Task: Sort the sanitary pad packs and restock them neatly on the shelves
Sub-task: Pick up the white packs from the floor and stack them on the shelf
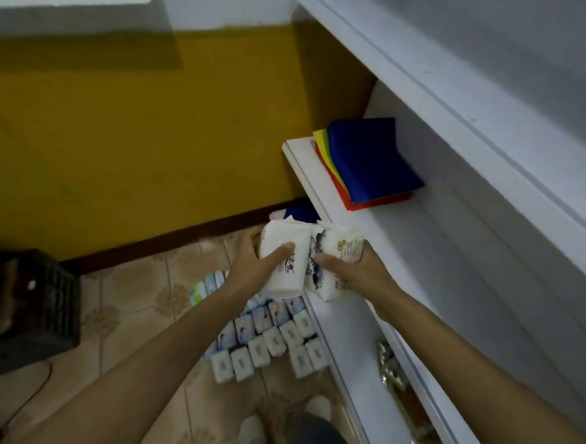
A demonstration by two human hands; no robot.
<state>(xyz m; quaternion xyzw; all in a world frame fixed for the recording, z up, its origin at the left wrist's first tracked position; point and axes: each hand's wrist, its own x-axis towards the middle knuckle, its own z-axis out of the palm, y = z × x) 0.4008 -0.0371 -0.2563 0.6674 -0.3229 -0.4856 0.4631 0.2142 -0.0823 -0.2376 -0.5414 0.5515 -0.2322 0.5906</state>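
Left hand grips a white pack from its left side, thumb laid across the top face, fingers curled round the far edge. Right hand grips a second pack, white with dark blue print and a text panel, thumb on top, fingers wrapped round its right side. The two packs sit side by side at frame centre, touching along their long sides, right at the front lip of the white shelf. The second pack is over the shelf board and the white pack overhangs the lip on the floor side. Cannot tell whether either rests on the board. Both long axes run roughly up-down in the frame, about parallel to the shelf lip, short ends pointing to upper and lower frame. Above them on the same shelf lies a flat stack of coloured sheets, blue on top, with green, yellow and red edges showing. An upper shelf board crosses the upper right. Lower centre, on the tiled floor, rows of small packs stand tight and diagonal just beside the shelf base, white ones nearer the bottom and blue-printed ones behind. Dark crate at the left edge. Yellow wall fills the upper left. A gilt object lies on the shelf at lower right, too blurred to identify.
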